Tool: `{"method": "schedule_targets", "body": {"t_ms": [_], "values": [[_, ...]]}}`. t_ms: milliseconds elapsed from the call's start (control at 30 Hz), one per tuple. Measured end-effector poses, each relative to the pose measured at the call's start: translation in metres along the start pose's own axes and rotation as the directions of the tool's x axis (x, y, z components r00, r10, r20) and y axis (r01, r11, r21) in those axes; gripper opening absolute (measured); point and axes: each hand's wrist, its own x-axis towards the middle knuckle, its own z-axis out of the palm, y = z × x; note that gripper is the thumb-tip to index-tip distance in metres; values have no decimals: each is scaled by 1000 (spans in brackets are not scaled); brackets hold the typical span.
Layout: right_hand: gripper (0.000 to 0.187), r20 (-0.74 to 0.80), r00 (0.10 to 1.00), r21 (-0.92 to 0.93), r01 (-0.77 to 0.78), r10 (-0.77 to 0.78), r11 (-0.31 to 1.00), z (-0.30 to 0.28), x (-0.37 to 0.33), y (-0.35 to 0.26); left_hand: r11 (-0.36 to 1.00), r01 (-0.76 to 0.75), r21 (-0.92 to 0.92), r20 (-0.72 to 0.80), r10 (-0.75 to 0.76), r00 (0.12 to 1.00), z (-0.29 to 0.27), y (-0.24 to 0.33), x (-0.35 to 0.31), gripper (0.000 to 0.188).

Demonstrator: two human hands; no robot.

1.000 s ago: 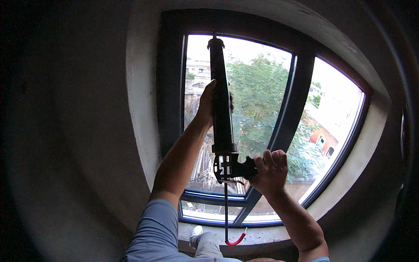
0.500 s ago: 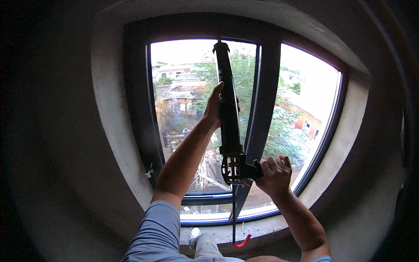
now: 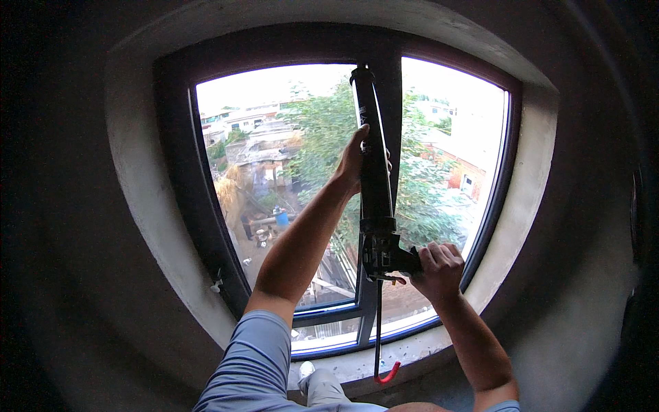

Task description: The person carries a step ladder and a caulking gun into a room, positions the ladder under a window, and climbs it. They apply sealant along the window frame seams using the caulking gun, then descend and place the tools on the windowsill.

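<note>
A long black caulking gun (image 3: 375,175) is held up in front of the window, its nozzle end near the top of the frame. Around the middle of its barrel wraps my left hand (image 3: 354,159), thumb on the near side and fingertips showing on the far side. My right hand (image 3: 439,269) is closed on the pistol grip at the lower right. From the gun's back end a thin dark rod hangs down, ending in a red hook (image 3: 388,374). The nozzle tip is hard to make out against the dark frame.
The dark window frame (image 3: 274,48) holds panes divided by an upright bar, with trees and buildings outside. A pale plastered reveal (image 3: 147,199) and sill (image 3: 412,348) surround it. A small handle (image 3: 217,281) sits at the frame's lower left. My shoe (image 3: 306,369) shows below the sill.
The caulking gun and both hands stay gripped together. My view has shifted so the window sits further left, and the gun's tip now lies near the upright bar.
</note>
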Motion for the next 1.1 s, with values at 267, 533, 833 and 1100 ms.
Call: {"method": "schedule_targets", "body": {"t_ms": [267, 533, 833, 1100], "values": [[73, -68, 996, -145, -75, 66, 987, -5, 4, -20, 999, -3, 47, -41, 5, 999, 2, 6, -2, 62], [108, 312, 950, 469, -133, -23, 873, -3, 6, -23, 986, -6, 167, -71, 18, 997, 8, 27, -10, 57], [106, 509, 856, 515, -215, -94, 830, -25, 31, -38, 972, 39, 231, -185, 5, 983, 11, 42, -22, 56], [77, 564, 815, 823, -568, 132, -4, 16, 118, -32, 983, 66, 172, -210, -29, 977, -8, 27, -21, 52]]}}
